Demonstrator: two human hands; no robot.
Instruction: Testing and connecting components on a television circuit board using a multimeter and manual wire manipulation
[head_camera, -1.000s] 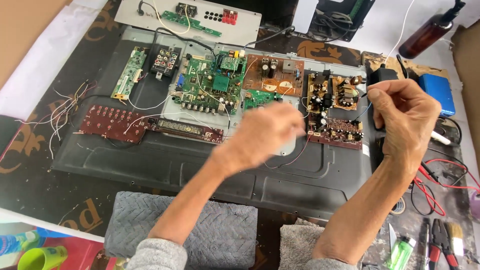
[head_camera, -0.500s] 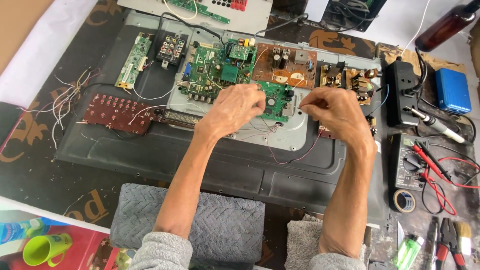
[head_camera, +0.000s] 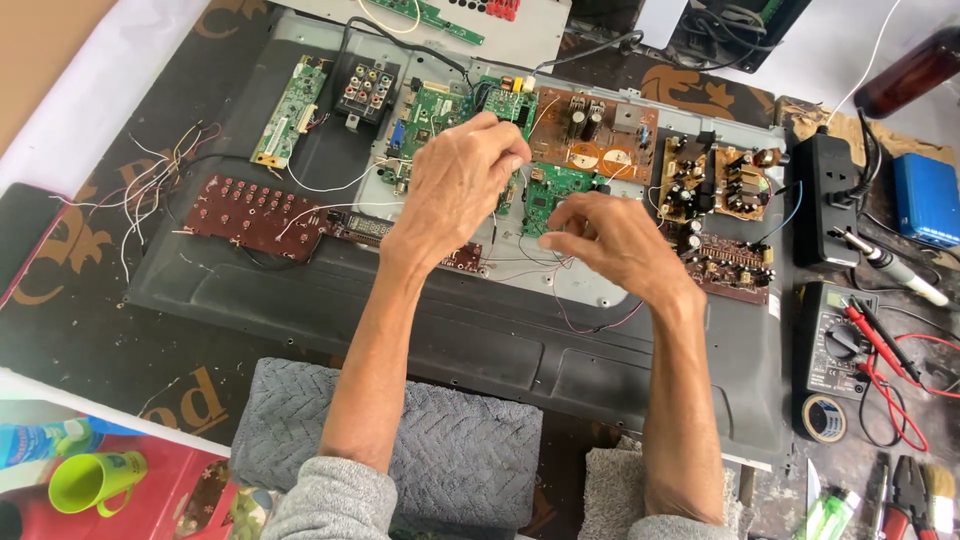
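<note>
Electronics repair workshop, improvised setup. Opened flat-screen chassis (head_camera: 400, 330) lies back-up, covering most of the tabletop (head_camera: 90, 330); green mainboard (head_camera: 440, 110) and brown power board (head_camera: 595, 135) sit exposed at 12 o'clock, a dark red button board (head_camera: 245, 215) at 9. At 3 o'clock: black power strip (head_camera: 825, 200), soldering iron (head_camera: 895, 270), multimeter (head_camera: 835, 345) with red probe leads (head_camera: 890, 355), tape roll (head_camera: 825, 418). Pliers (head_camera: 910, 490) at 5. Loose stripped wires (head_camera: 150, 190) at 10.
</note>
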